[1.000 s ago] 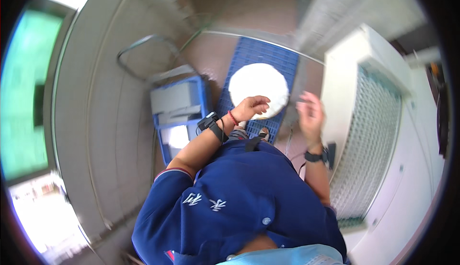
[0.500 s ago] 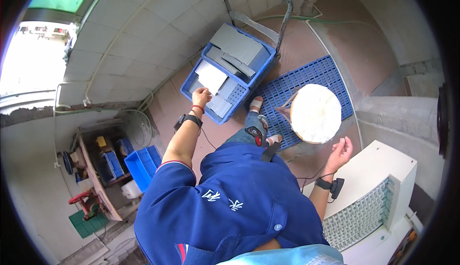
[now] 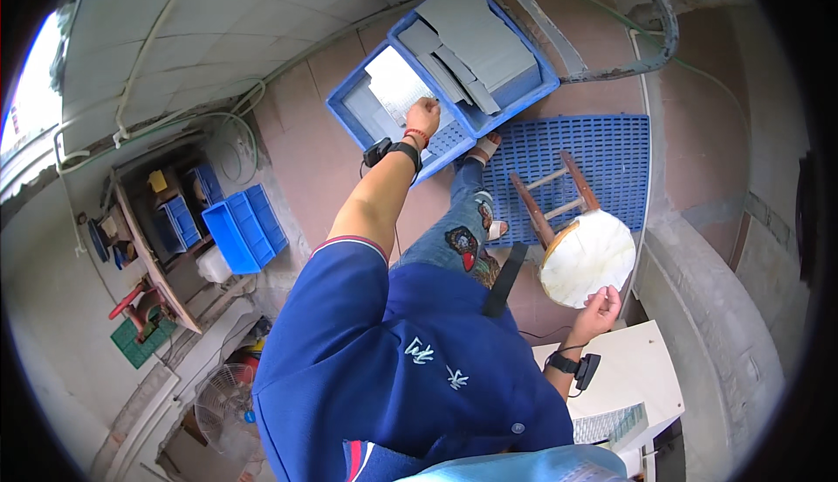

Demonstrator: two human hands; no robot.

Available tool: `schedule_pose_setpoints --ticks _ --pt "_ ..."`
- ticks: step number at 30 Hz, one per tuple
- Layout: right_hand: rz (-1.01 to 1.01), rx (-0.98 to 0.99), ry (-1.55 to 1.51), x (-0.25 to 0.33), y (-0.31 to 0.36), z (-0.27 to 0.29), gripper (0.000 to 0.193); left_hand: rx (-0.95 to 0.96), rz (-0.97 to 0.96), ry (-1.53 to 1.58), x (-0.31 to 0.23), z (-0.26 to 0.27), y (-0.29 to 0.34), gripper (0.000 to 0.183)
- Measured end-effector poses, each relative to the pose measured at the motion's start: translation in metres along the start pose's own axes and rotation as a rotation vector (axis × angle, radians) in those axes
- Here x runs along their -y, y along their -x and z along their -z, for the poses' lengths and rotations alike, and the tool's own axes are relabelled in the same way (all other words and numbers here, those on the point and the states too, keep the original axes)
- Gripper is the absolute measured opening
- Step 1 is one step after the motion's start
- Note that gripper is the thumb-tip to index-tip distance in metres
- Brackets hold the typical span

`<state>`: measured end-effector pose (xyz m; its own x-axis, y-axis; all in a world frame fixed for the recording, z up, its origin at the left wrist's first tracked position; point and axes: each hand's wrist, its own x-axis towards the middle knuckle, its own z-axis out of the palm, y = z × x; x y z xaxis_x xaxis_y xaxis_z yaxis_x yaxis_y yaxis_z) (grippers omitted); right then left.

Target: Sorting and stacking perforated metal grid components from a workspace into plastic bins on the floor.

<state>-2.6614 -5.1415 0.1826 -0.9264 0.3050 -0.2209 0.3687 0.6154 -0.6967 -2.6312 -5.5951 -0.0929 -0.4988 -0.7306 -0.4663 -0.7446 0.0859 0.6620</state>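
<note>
Head view: the left hand [image 3: 422, 117] reaches down into a blue crate [image 3: 441, 72], its fingers pinching the edge of a grey perforated sheet [image 3: 397, 88] lying inside beside stacked grey panels [image 3: 476, 33]. The right hand [image 3: 601, 310] curls loosely, holding nothing, just beside a round white stool seat [image 3: 587, 257] on the blue floor mat [image 3: 602, 155].

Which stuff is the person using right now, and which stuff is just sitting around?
In use:
left hand reaching into the blue crate, on its pale sheets
right hand at the round stool

Just sitting around:
blue floor mat
small blue bins
fan
</note>
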Motion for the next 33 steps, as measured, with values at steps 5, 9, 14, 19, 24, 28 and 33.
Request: schedule_pose_setpoints --ticks 5,9,14,19,24,28,33 --pt "-0.017 0.064 -0.016 0.023 -0.015 -0.040 0.020 0.067 0.085 0.018 -0.023 -0.027 -0.027 0.019" --pt "-0.039 0.163 -0.047 0.025 -0.012 -0.059 0.019 0.115 0.143 0.081 -0.025 -0.023 -0.025 0.018" --pt "-0.042 0.263 -0.158 0.023 -0.004 -0.079 0.017 0.052 0.257 0.153 -0.005 0.007 -0.001 0.017" --pt "-0.005 0.398 -0.227 0.015 0.011 -0.088 0.016 -0.042 0.354 0.219 0.032 0.049 0.041 0.017" --pt "-0.014 0.555 -0.267 -0.004 0.038 -0.092 0.014 0.016 0.431 0.268 0.079 0.085 0.097 0.018" --pt "0.012 0.927 -0.181 -0.021 0.063 -0.085 0.011 0.077 0.522 0.262 0.114 0.104 0.145 0.020" --pt "0.256 1.401 0.328 -0.071 0.091 -0.079 0.013 0.224 0.631 0.238 0.159 0.121 0.170 0.021"
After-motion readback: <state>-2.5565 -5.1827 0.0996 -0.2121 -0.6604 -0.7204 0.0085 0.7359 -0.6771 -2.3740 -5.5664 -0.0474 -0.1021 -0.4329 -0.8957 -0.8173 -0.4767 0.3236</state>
